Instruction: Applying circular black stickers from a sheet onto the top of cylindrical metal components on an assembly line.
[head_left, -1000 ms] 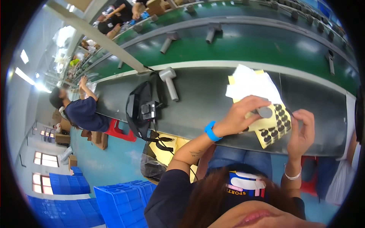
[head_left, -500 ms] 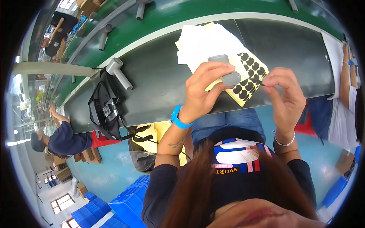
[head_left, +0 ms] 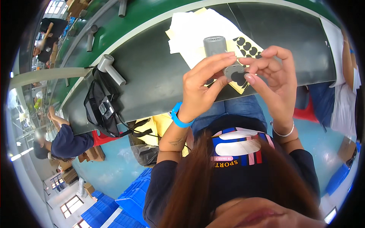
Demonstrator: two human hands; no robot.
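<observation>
From my distant seat I see, leftmost, a black bag [head_left: 99, 109] along the table's [head_left: 152, 79] near edge, and a lying dryer [head_left: 113, 72] by the far edge. Rightward, the left hand [head_left: 205, 81] is wrapped round the grey dryer [head_left: 215, 46], held over the near edge. A black sticker [head_left: 238, 78] overlaps its round end. Beyond is a sticker sheet [head_left: 248, 46]. Farthest right, I have the right hand [head_left: 274, 78] pinching that sticker.

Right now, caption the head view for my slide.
Left hand holds a gray device; right hand holds a black sticker at its round end.
</observation>
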